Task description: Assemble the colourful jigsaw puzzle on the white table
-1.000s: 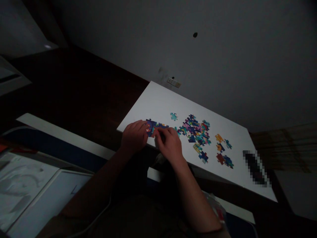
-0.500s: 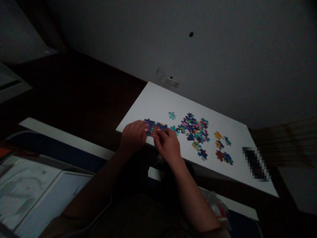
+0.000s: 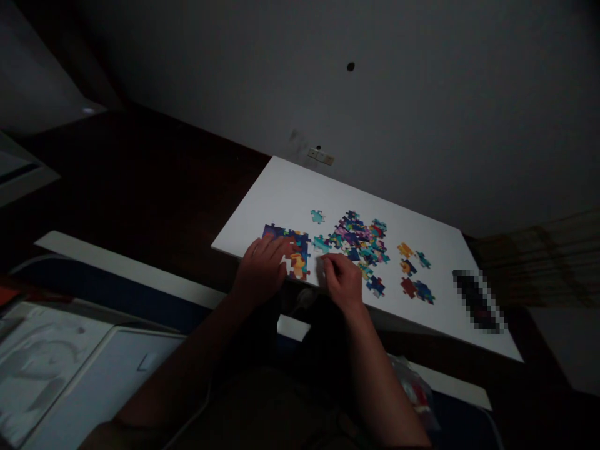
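Observation:
My left hand (image 3: 261, 270) lies over the left part of a joined section of jigsaw puzzle (image 3: 300, 262), fingers stretched out and resting on it. The section is purple, blue, brown and orange, and my fingers hide part of it. Just right of it, my right hand (image 3: 345, 282) hovers at the table's near edge with its fingers curled in; no piece shows in them. A teal puzzle piece (image 3: 321, 244) lies beyond its fingertips. Farther right spreads a heap of loose, colourful puzzle pieces (image 3: 359, 237).
The white table (image 3: 290, 187) stands near a grey wall with a socket (image 3: 321, 156). A lone teal piece (image 3: 317, 217) lies behind the section. Several pieces, one of them brown (image 3: 409, 287), lie right of the heap, before a blurred dark object (image 3: 478, 303). A plastic bag (image 3: 417, 394) sits below.
My right hand has moved off the joined section to the right. My left hand has slid a little right over it, and more of the section's orange lower part shows. The view has shifted slightly.

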The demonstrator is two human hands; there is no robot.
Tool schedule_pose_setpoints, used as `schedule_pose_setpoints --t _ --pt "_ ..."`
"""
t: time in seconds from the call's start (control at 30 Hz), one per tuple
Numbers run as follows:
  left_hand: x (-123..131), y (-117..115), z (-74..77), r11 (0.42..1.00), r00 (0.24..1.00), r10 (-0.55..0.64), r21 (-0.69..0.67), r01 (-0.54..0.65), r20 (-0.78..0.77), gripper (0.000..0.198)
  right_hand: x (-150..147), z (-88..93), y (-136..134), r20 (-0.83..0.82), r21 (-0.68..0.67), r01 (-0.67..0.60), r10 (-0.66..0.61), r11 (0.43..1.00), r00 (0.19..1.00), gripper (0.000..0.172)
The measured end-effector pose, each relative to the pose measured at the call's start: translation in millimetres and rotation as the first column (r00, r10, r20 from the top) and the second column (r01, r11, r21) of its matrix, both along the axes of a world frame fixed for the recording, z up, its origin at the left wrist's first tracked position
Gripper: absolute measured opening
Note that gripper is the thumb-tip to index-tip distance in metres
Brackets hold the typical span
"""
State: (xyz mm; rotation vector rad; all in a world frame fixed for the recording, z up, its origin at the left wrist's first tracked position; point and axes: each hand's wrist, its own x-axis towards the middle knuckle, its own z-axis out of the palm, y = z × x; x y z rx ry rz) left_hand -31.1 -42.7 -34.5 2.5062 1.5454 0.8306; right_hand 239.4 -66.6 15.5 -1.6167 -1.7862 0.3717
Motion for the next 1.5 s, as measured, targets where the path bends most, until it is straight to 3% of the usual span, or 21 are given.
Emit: schedule_pose_setpoints --t 0.33,0.57,0.87,1.03,1.2,1.33,1.5 --pt "0.3 0.9 15.4 0.994 0.997 -0.007 -0.105 -0.001 -0.076 0.056 6.0 -7.5 0.0 -0.053 0.000 -0.080 0.080 0.997 0.995 0.027" --pt "4.5 -3.2 13.7 0.988 0.993 0.027 -0.150 -0.044 -0.114 0.066 8.8 -9.6 1.2 -0.067 0.010 -0.081 0.081 0.997 0.994 0.027" --pt "26.8 0.3 26.4 0.964 0.971 0.095 -0.224 -0.145 -0.219 0.074 7.0 -6.6 -1.8 -0.008 -0.056 -0.083 0.082 0.995 0.997 0.024" --pt "15.0 18.0 41.4 0.949 0.965 0.075 -0.280 -0.146 -0.250 0.080 3.5 3.5 -3.3 0.066 -0.118 -0.094 0.102 0.989 0.993 0.023" --pt "-14.6 53.9 52.4 0.945 0.959 0.172 -0.238 -0.226 -0.226 0.081 1.2 8.5 -6.1 0.140 -0.124 -0.093 0.110 0.988 0.984 0.026" --pt "-26.5 73.7 49.9 0.927 0.950 0.199 -0.267 -0.262 -0.241 0.078 0.6 11.4 -6.2 0.178 -0.160 -0.094 0.122 0.983 0.976 0.027" --pt "-28.7 77.0 40.1 0.922 0.952 0.191 -0.290 -0.258 -0.239 0.078 -0.5 14.9 -6.0 0.210 -0.203 -0.108 0.150 0.973 0.966 0.039"
